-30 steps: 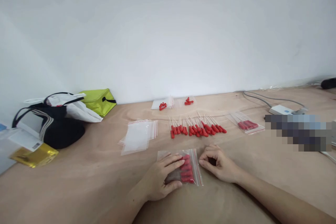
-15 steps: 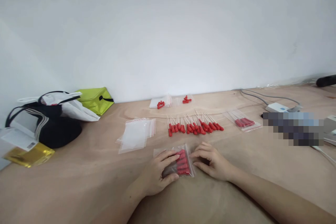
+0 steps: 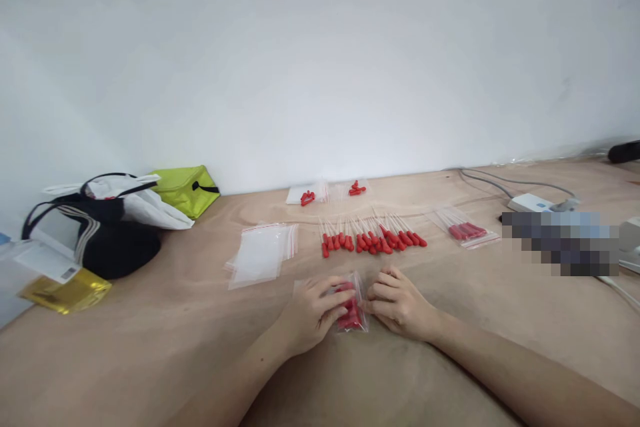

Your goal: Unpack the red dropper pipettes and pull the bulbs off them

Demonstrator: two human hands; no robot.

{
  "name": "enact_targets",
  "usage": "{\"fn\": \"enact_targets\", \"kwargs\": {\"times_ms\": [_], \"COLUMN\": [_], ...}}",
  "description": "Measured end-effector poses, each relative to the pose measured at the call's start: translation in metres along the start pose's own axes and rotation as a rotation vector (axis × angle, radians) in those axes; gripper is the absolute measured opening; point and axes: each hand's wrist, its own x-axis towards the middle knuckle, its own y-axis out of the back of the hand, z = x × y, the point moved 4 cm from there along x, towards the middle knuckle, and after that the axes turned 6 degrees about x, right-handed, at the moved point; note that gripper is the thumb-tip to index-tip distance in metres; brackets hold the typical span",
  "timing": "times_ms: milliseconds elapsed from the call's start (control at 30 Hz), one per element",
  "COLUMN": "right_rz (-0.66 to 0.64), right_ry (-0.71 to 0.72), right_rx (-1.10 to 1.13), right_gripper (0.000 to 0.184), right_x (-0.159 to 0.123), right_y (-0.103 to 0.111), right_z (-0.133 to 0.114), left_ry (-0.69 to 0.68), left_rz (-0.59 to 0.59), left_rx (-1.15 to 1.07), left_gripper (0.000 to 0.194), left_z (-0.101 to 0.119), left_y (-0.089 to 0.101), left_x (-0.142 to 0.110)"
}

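Lower centre, my left hand [image 3: 316, 313] spreads over a clear plastic bag [image 3: 363, 323] of rounded red pieces [image 3: 350, 321]; my right hand [image 3: 400, 303] curls at its edge, pinch hidden.

Wooden tabletop [image 3: 165, 340] bearing bags [image 3: 260, 255] and red-tipped sticks [image 3: 387, 239].

Left hand [image 3: 317, 312] farther over the bag [image 3: 362, 323], right hand [image 3: 403, 305] closed up, apparently touching the bag's edge

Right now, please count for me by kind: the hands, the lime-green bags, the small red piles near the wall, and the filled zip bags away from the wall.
Hands (left hand, right hand): 2
Lime-green bag: 1
Red piles (left pile, right pile): 2
Filled zip bags (front bag, right bag): 2
Total: 7
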Motion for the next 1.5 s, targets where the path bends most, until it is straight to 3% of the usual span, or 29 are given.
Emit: {"fn": "enact_targets", "kwargs": {"times_ms": [200,400,633,867,933,1033,1167,1333,1500], "right_rz": [0.041,0.044,-0.073,-0.245,-0.291,-0.332,-0.290,-0.247,-0.288], "right_ry": [0.027,0.050,0.111,0.028,-0.065,-0.248,-0.458,-0.586,-0.653], "right_rx": [-0.063,-0.096,-0.118,-0.001,0.088,0.264,0.473,0.539,0.513], "right_gripper": [0.023,0.027,0.037,0.022,0.019,0.016,0.024,0.021,0.046], "right_x": [-0.003,-0.001,0.001,-0.004,-0.004,-0.002,0.001,0.002,0.002], "right_y": [0.002,0.001,-0.005,-0.006,-0.003,0.002,-0.002,-0.013,-0.015], "right_z": [0.000,-0.003,-0.001,0.010,0.011,0.013,0.019,0.025,0.027], "left_ry": [-0.264,-0.400,-0.441,-0.399,-0.346,-0.125,0.179,0.294,0.321], "left_rz": [0.070,0.078,0.024,0.094,0.118,0.125,-0.013,-0.198,-0.214], "left_rx": [0.121,0.273,0.339,0.303,0.249,0.076,-0.053,-0.119,-0.171], "left_gripper": [0.033,0.037,0.037,0.030,0.029,0.026,0.047,0.057,0.053], "left_z": [0.008,0.008,0.010,-0.005,-0.008,-0.012,-0.017,-0.022,-0.026], "left_y": [-0.008,-0.017,-0.014,0.006,0.010,0.009,-0.002,-0.008,-0.005], "left_x": [0.024,0.028,0.024,0.022,0.017,0.001,-0.029,-0.036,-0.022]}}
